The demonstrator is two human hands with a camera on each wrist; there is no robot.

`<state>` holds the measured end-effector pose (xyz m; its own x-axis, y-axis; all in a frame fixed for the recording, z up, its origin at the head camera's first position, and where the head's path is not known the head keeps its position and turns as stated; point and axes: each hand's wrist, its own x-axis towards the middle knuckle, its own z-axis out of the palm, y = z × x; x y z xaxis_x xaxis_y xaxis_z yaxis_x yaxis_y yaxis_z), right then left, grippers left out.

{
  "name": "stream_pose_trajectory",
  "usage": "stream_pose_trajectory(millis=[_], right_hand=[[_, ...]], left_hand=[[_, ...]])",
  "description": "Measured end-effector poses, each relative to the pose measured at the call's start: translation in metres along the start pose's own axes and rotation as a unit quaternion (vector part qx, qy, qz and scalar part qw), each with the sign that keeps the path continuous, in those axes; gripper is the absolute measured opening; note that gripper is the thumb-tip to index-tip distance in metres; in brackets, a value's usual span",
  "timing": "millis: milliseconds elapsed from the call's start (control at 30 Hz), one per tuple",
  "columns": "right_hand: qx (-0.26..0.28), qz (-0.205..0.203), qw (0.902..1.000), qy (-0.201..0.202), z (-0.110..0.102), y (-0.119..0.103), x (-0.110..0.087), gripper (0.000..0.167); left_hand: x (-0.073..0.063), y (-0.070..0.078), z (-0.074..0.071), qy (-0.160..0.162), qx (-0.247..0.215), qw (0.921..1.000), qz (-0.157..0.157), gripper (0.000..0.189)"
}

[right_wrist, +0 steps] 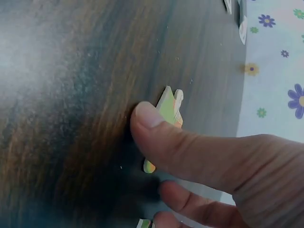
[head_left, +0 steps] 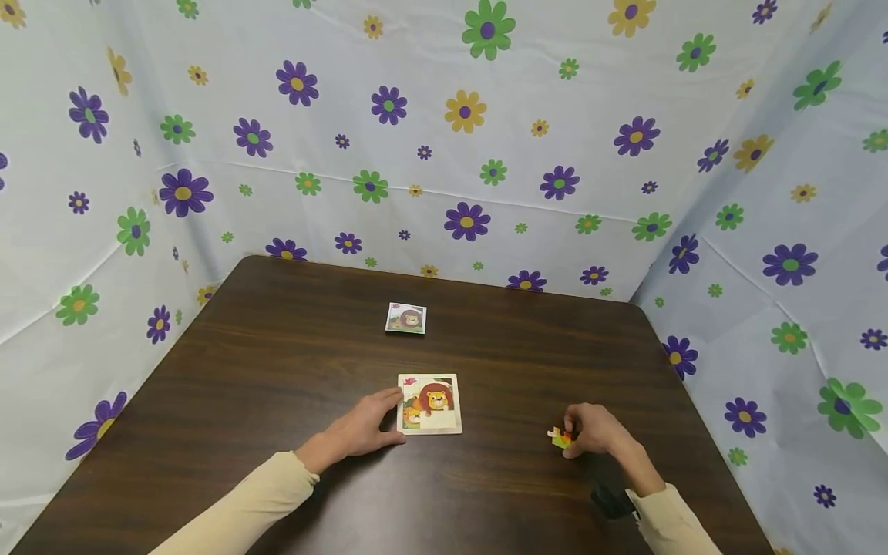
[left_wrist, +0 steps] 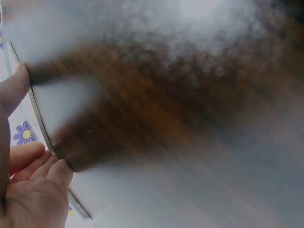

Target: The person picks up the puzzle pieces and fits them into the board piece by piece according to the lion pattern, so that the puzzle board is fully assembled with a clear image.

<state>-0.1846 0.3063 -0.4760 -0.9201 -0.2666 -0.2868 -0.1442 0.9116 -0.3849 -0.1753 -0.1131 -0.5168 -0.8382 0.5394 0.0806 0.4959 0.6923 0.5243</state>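
Observation:
A square jigsaw puzzle board (head_left: 459, 408) with a lion picture lies on the table, its light base bare at the lower right of the picture. My left hand (head_left: 361, 425) rests at the board's left edge, and in the left wrist view its thumb and fingertips touch that edge. Off to the right, my right hand (head_left: 598, 432) pinches a yellow-green puzzle piece (head_left: 559, 438) at the table surface. The right wrist view has the thumb across this piece (right_wrist: 166, 109), hiding part of it. A second small piece (right_wrist: 143, 223) shows by the fingertips, partly cut off.
Behind the board, a small square lion picture (head_left: 405, 318) lies on the dark wooden table (head_left: 312, 308). A white curtain (head_left: 416, 77) with purple, green and yellow flowers hangs around the back and sides. A dark object (head_left: 612, 501) sits under the right wrist.

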Motion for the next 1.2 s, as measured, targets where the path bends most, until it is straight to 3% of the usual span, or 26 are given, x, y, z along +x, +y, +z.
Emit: stream_pose_trajectory(millis=[233, 367, 567, 733, 933, 1200], right_hand=[[0.012, -0.012, 0.9998, 0.012, 0.002, -0.005, 0.003, 0.034], [0.027, -0.056, 0.9974, 0.036, 0.0, -0.016, 0.012, 0.03], [0.033, -0.161, 0.982, 0.093, 0.004, -0.06, 0.036, 0.029], [0.052, -0.207, 0.9703, 0.114, 0.011, -0.104, 0.054, 0.03], [0.043, -0.223, 0.9689, 0.097, 0.021, -0.139, 0.068, 0.036], [-0.004, -0.224, 0.974, 0.035, 0.048, -0.162, 0.078, 0.033]], left_hand=[[-0.001, 0.002, 0.0, 0.0, -0.002, 1.0, -0.004, 0.071], [0.0, 0.002, 0.0, -0.002, -0.004, 1.0, -0.005, 0.071], [0.0, 0.002, -0.001, -0.003, -0.005, 1.0, -0.004, 0.071], [0.0, 0.003, -0.001, -0.004, -0.004, 1.0, -0.001, 0.071], [0.0, 0.003, -0.002, -0.005, -0.001, 1.0, 0.0, 0.071], [-0.001, 0.002, -0.002, -0.007, -0.001, 0.9999, -0.007, 0.071]])
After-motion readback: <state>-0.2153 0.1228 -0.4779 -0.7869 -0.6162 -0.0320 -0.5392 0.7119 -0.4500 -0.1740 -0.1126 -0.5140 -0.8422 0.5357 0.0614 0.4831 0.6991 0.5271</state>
